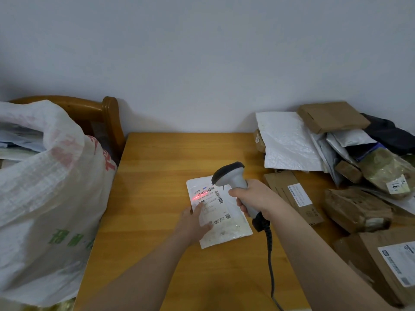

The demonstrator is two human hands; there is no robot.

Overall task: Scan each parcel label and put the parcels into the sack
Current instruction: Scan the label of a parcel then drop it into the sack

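A flat white padded mailer (224, 230) is lying just right of centre on the smooth, honey-coloured wooden table (152, 176). Its printed label (212, 202) is facing up, with a red scan line (198, 195) glowing across the barcode near its upper left corner. The left hand (194, 222) is resting on the mailer's left edge, fingers fairly straight and pressing down, though whether any are tucked under the edge is hard to tell. The right hand (254, 198) is curling round the grip of a grey, pistol-shaped barcode scanner (231, 176), whose dark-rimmed head is tilting down toward the label. Its black cable (270, 261) is trailing to the bottom edge. At the left of the frame a crinkled white woven sack (45, 198) with red and green print is slumping open against a varnished wooden chair (110, 113). At the right a heap of parcels (336, 122) — brown cardboard boxes, white bubble mailers, tape-wrapped bundles — is crowding the table.
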